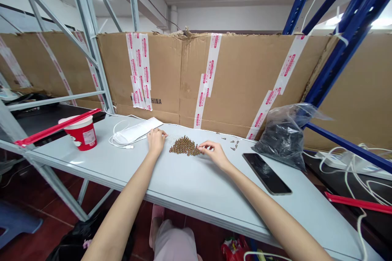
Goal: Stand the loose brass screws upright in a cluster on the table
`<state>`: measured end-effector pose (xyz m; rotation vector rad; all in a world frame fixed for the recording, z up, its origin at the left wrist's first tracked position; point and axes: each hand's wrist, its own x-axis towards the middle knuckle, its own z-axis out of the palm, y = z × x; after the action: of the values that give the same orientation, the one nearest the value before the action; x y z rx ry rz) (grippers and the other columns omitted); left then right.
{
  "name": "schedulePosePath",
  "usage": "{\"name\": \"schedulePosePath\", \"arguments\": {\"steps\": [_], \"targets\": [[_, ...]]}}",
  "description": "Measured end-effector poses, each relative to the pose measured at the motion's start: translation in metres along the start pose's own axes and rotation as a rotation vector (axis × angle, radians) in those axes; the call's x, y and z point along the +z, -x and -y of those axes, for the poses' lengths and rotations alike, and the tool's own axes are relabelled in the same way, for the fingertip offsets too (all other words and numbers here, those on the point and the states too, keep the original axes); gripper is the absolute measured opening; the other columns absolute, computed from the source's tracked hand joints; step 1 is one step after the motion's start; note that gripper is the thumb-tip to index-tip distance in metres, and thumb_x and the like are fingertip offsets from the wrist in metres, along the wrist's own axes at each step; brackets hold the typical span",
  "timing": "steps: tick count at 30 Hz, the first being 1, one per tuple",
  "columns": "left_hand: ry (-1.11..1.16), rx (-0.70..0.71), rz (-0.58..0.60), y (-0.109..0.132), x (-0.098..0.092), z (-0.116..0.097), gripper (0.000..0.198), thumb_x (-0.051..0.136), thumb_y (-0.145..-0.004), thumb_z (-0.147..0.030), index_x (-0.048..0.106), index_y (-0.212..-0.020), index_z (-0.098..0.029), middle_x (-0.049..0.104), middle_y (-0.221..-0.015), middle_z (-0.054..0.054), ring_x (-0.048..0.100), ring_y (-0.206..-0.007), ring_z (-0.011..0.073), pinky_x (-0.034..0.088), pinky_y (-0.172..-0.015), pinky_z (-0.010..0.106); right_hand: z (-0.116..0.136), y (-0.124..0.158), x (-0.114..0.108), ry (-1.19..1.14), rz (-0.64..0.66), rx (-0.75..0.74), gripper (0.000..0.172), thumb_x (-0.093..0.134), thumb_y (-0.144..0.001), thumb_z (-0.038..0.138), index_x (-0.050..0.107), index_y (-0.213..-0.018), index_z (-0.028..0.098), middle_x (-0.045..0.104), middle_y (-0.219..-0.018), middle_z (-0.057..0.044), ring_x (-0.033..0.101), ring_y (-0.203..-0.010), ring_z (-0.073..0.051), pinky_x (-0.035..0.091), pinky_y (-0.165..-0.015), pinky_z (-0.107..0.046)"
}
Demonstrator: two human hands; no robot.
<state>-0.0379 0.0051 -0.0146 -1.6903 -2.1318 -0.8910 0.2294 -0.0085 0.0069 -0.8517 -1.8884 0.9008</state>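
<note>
And it's a pair of slim, bare forearms that is displayed: the left forearm (127,202) and the right forearm (260,204) are both smoothly tapered towards narrow wrists! Uncovered, too, are the left hand (156,141) and the right hand (214,155), slender-fingered, the nails too small to be made out. Down below, a pale, pinkish-grey garment (175,242) is worn, softly creased, and pink footwear (158,211) is glimpsed, its exact kind unclear!
</note>
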Motion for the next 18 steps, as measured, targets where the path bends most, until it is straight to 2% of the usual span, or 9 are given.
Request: {"name": "schedulePosePath", "arguments": {"steps": [6,10,14,18], "targets": [[0.002,-0.011,0.094,0.000,0.001,-0.002,0.017,0.054,-0.076,-0.030,0.068,-0.076,-0.021,0.061,-0.095,0.009,0.047,-0.096,0.0269,0.032,-0.079,0.039,0.002,-0.007,0.026,0.004,0.031,-0.023,0.016,0.061,-0.068,0.031,0.067,-0.076,0.019,0.065,-0.071,-0.003,0.054,-0.064,-0.015,0.038,-0.065,-0.028],[0.008,-0.002,0.150,-0.001,0.000,-0.003,0.018,0.052,-0.077,-0.029,0.068,-0.077,-0.020,0.062,-0.095,0.009,0.047,-0.096,0.0271,0.032,-0.080,0.040,0.000,-0.010,0.040,0.154,0.088,-0.071,0.011,0.060,-0.071,0.029,0.068,-0.072,0.022,0.065,-0.068,-0.002,0.053,-0.066,-0.016,0.035,-0.068,-0.030],[0.000,0.027,0.186,0.000,-0.001,-0.003,0.018,0.051,-0.077,-0.026,0.067,-0.077,-0.019,0.062,-0.095,0.008,0.047,-0.097,0.0264,0.031,-0.081,0.040,-0.004,-0.010,0.047,0.350,0.071,-0.144,0.008,0.062,-0.072,0.029,0.068,-0.068,0.026,0.066,-0.084,-0.001,0.050,-0.085,-0.020,0.028,-0.078,-0.034],[-0.015,0.044,0.203,0.000,-0.001,-0.004,0.017,0.052,-0.077,-0.026,0.068,-0.075,-0.020,0.062,-0.095,0.008,0.047,-0.097,0.0261,0.029,-0.082,0.039,-0.007,-0.012,0.052,0.463,0.034,-0.127,0.008,0.063,-0.072,0.031,0.069,-0.069,0.027,0.062,-0.099,-0.002,0.045,-0.095,-0.021,0.024,-0.079,-0.036]]}}
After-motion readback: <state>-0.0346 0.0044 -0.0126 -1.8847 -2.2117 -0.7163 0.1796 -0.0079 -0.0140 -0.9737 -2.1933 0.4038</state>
